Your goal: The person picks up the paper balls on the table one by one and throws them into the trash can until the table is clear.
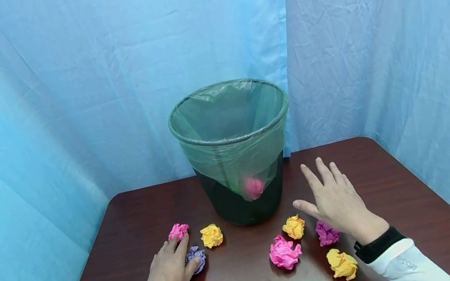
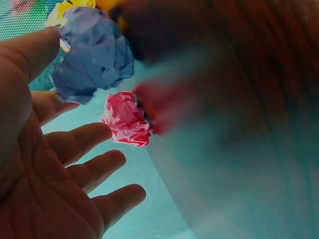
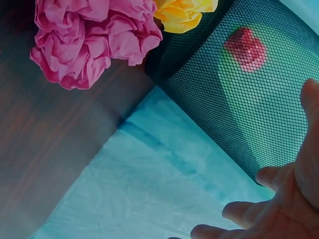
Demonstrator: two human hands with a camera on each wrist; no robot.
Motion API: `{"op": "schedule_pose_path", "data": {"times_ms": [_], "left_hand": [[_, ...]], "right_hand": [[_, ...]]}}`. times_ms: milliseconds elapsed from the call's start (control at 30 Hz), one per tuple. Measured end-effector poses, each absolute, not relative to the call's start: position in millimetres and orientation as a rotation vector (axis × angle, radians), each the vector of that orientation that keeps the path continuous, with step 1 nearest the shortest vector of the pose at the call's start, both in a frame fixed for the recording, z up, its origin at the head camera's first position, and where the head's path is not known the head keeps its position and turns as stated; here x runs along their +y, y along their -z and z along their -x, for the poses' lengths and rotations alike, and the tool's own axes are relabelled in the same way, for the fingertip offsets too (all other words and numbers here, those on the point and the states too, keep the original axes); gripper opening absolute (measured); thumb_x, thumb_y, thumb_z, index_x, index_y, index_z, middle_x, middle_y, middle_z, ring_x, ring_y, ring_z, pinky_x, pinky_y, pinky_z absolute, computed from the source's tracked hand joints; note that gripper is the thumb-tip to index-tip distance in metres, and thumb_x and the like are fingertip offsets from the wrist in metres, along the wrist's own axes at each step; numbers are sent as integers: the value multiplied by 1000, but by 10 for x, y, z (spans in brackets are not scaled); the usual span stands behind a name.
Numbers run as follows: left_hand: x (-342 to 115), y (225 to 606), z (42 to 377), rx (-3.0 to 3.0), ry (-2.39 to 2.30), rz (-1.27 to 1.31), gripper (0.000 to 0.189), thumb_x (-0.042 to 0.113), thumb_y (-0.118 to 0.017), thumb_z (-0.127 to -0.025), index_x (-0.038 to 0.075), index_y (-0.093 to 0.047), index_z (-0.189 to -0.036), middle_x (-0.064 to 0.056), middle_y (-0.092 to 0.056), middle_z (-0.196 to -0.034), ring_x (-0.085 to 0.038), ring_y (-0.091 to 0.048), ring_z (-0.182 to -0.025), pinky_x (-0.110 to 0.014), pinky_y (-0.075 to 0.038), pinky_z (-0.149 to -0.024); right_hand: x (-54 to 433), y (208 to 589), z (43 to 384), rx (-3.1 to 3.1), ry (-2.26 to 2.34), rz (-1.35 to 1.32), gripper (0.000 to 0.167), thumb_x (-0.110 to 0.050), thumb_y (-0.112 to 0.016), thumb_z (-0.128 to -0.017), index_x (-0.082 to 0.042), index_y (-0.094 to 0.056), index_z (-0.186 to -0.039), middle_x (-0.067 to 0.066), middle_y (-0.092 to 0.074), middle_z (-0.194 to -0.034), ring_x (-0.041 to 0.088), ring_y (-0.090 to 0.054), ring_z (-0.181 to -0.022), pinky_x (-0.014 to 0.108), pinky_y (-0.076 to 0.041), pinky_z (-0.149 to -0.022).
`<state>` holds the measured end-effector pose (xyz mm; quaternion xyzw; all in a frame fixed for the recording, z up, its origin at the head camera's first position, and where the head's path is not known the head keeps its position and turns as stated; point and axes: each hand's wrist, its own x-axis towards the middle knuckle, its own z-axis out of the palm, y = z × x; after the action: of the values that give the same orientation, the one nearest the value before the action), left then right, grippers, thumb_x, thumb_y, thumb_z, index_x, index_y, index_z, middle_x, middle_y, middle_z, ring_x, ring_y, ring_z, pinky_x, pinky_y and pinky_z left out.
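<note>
1. The counter (image 1: 388,182) bears everything; its far edge runs behind the waste bin.
2. The waste bin (image 1: 235,159) stands upright near the middle of that edge, an inner pink ball (image 1: 254,187) showing through its mesh.
3. The right grip (image 1: 337,201) is spread wide over the counter's right half, holding nothing, just beside a purple ball (image 1: 327,233).
4. The left grip (image 1: 167,277) is also wide, low over the left half. The step in hand looks like reaching for a ball; the next move calls for drawing thumb and fingers together.
5. The large pink ball (image 1: 285,252) lies right of centre, well in from the right edge.
6. Among smaller ones, a blue ball (image 1: 197,254) lies between left thumb and fingers, probably the one wanted; a far pink ball (image 1: 177,230) is at the fingertips, toward the left edge.
</note>
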<state>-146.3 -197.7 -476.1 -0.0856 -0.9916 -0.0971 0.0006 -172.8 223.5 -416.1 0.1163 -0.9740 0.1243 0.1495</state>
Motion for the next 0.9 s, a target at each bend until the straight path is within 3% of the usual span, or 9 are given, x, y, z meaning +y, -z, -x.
{"op": "schedule_pose_path", "data": {"times_ms": [433,900], "left_hand": [[-1936,4780,1426,-3161,289,261,68,46,-71,-97,7,-55,-151,-23,-56,-150,-47,-51,-140,-66,-42,-112],[-1931,4798,1372,-3153,372,291,64,40,-77,-95,6,-60,-146,-16,-65,-142,-34,-63,-125,-58,-51,-105]], "right_hand": [[2227,4204,1704,-2840,-345,-320,92,-63,-64,-96,-9,-32,-164,34,-25,-165,64,-26,-146,78,-29,-112],[2219,4244,1688,-2853,-316,-344,90,-64,-63,-97,-8,-36,-162,34,-29,-164,65,-29,-145,79,-32,-110]]}}
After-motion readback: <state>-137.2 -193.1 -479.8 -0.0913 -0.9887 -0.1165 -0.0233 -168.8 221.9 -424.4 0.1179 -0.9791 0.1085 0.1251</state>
